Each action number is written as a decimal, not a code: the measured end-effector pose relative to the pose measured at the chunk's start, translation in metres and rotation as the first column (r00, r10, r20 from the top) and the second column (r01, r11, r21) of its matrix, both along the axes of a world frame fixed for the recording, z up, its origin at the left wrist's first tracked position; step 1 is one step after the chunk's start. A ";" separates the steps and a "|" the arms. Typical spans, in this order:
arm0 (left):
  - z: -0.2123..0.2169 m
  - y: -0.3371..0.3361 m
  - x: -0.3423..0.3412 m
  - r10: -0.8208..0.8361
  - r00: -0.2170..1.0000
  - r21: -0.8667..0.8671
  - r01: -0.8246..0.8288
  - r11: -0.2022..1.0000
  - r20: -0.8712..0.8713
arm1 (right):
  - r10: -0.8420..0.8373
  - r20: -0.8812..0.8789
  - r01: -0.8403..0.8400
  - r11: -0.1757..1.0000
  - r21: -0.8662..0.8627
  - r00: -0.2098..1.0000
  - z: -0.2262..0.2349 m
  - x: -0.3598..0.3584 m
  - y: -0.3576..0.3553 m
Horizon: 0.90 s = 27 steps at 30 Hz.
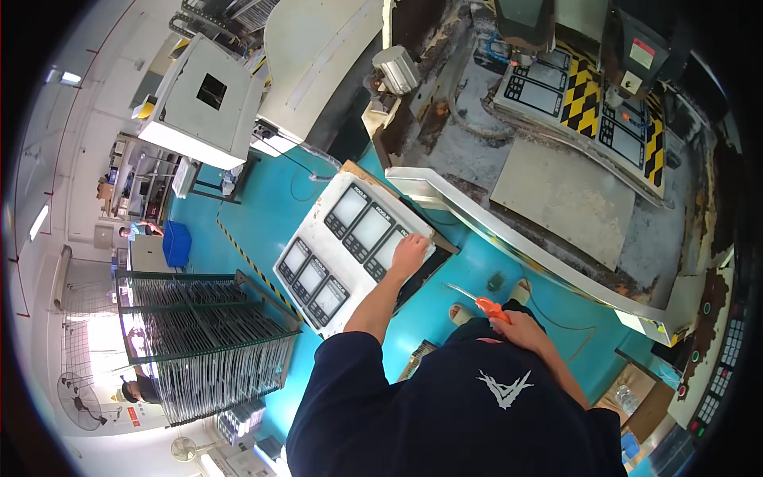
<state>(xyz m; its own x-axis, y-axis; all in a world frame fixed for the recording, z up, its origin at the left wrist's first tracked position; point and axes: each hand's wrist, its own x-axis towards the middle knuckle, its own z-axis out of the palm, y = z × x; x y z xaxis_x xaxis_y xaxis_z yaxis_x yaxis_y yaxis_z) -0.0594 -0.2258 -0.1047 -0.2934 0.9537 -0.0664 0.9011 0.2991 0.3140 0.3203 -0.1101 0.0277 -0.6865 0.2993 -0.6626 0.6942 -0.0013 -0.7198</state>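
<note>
My left hand (pixel 410 253) reaches out over a white work table (pixel 327 230), its fingers closed at the upper right part of a black-framed panel (pixel 385 252) with a pale window. That panel lies flat at the end of a row of three; another row of three smaller panels (pixel 310 279) lies to the left. Near my body, my right hand (pixel 520 330) is wrapped round an orange air blow gun (pixel 490 308). Its thin metal nozzle (pixel 461 292) points left, toward the table, and touches nothing.
A machine bed (pixel 560 199) at the right holds similar panels (pixel 536 83) beside yellow-black striped strips (pixel 584 95). Its pale raised rim (pixel 509 238) borders the table. A tall rack (pixel 207 342) of thin sheets stands at the left. A button panel (pixel 719 374) is at far right.
</note>
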 end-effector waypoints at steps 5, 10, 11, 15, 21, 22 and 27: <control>0.000 0.001 -0.003 -0.037 0.999 0.040 0.039 0.998 -0.032 | 0.005 -0.002 -0.005 1.000 -0.020 1.000 -0.003 0.000 -0.001; 0.001 0.004 -0.004 -0.073 0.996 0.006 0.074 0.997 -0.054 | -0.019 -0.051 0.016 0.998 -0.057 0.999 -0.004 0.002 -0.004; 0.002 0.007 -0.007 -0.069 0.996 0.002 0.069 0.998 -0.050 | -0.014 -0.048 0.011 0.998 -0.061 0.999 -0.002 0.001 -0.003; 0.002 0.015 -0.019 -0.112 0.993 -0.094 0.108 0.990 -0.028 | -0.058 -0.091 0.048 0.993 -0.106 0.994 0.009 -0.005 -0.005; 0.013 0.028 -0.026 -0.268 0.954 -0.329 0.213 0.920 -0.133 | -0.091 -0.028 0.086 0.988 -0.124 0.996 0.018 -0.008 0.000; 0.012 0.025 -0.028 -0.279 0.951 -0.309 0.228 0.924 -0.132 | -0.103 -0.038 0.098 0.987 -0.126 0.994 0.016 -0.006 0.000; 0.015 0.020 -0.023 -0.286 0.954 -0.147 0.272 0.951 -0.087 | -0.124 -0.102 0.109 0.983 -0.145 0.987 -0.002 0.001 -0.007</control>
<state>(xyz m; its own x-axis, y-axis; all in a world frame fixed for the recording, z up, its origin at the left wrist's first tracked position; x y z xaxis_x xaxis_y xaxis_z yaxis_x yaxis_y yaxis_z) -0.0827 -0.2063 -0.0897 -0.0292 0.9832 -0.1802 0.9803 0.0634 0.1873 0.3213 -0.1175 0.0261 -0.7231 0.2925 -0.6258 0.6002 -0.1825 -0.7788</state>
